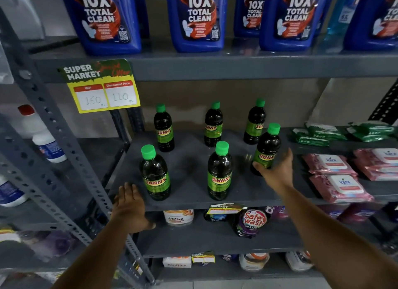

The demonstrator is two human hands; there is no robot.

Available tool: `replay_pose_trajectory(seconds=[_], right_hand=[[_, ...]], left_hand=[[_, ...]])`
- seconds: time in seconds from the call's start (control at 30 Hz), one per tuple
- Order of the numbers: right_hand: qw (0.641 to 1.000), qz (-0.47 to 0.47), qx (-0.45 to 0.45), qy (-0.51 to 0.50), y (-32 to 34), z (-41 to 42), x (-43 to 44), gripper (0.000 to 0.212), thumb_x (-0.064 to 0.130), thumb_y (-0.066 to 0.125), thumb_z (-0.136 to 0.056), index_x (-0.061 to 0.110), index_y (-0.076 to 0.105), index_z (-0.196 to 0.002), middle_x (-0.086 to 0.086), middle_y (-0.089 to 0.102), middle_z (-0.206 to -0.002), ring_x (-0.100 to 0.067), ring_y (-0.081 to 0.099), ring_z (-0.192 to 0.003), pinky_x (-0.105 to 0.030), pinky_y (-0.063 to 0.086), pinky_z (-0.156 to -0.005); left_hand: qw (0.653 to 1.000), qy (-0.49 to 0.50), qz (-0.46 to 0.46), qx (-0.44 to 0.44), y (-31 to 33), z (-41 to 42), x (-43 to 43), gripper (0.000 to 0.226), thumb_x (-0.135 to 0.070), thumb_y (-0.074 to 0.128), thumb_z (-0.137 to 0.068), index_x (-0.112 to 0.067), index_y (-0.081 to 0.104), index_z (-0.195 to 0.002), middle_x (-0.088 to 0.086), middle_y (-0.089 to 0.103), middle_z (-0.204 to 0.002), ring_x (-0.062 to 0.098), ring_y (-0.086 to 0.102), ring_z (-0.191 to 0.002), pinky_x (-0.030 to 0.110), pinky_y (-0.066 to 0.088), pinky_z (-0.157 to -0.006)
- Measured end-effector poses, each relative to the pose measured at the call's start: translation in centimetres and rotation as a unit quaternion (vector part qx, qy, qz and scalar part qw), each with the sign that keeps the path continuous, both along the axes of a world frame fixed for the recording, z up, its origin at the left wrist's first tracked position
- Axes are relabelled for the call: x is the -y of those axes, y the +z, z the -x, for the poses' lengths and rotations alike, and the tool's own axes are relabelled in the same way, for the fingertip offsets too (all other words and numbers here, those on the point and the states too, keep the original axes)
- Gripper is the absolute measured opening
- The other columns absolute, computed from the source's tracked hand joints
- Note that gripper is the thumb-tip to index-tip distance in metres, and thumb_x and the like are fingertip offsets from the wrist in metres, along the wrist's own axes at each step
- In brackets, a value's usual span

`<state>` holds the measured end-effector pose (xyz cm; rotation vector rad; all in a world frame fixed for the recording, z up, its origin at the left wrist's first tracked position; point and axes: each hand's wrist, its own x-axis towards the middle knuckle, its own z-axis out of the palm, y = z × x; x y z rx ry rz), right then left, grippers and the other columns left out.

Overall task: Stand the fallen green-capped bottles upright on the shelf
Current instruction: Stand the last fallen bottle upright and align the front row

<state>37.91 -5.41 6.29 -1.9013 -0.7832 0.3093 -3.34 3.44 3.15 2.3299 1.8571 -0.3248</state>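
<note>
All six green-capped bottles are being shown upright on the grey shelf. The front-right bottle is being touched by the right hand, grip loose, not clenched. The left hand is being rested flat, grip released, on the shelf edge.

The grey metal shelf is carrying six green-capped bottles, all standing upright. Taking the front middle bottle as landmark: one is standing to its left, one to its right and slightly back, three are lining up behind. Pink wipe packs are lying further right, green packs behind them.
</note>
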Motion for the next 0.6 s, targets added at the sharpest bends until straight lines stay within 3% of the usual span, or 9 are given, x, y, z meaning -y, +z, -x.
replay_pose_trajectory(seconds=[0.1, 0.2, 0.6], right_hand=[[0.997, 0.062, -0.022, 0.041, 0.5, -0.8, -1.0, 0.097, 0.032, 0.089, -0.066, 0.013, 0.032, -0.142, -0.009, 0.054, -0.138, -0.031, 0.053, -0.124, -0.039, 0.045, -0.096], [0.996, 0.076, -0.026, 0.042, 0.9, -0.3, -1.1, 0.074, 0.03, 0.086, -0.069, 0.012, 0.043, -0.127, -0.01, 0.06, -0.124, -0.024, 0.056, -0.101, -0.032, 0.043, -0.081], [0.995, 0.075, 0.009, 0.058, 0.0, 1.1, 4.8, 0.067, 0.019, 0.085, -0.066, 0.015, 0.047, -0.121, 0.0, 0.062, -0.101, -0.019, 0.06, -0.089, -0.029, 0.042, -0.076]], left_hand=[[1.0, 0.004, 0.002, -0.008, 0.2, 0.1, 0.2, 0.148, -0.071, 0.074, -0.056, 0.003, -0.02, -0.144, 0.026, -0.021, -0.155, 0.041, -0.014, -0.144, 0.05, 0.005, -0.119], [1.0, 0.003, 0.006, -0.014, 0.3, 0.1, 0.3, 0.147, -0.071, 0.073, -0.057, 0.003, -0.02, -0.144, 0.026, -0.021, -0.155, 0.041, -0.014, -0.144, 0.049, 0.005, -0.119], [1.0, -0.004, -0.014, -0.009, -0.3, 0.1, 0.2, 0.15, -0.075, 0.071, -0.053, 0.003, -0.019, -0.144, 0.025, -0.019, -0.155, 0.041, -0.013, -0.144, 0.049, 0.007, -0.119]])
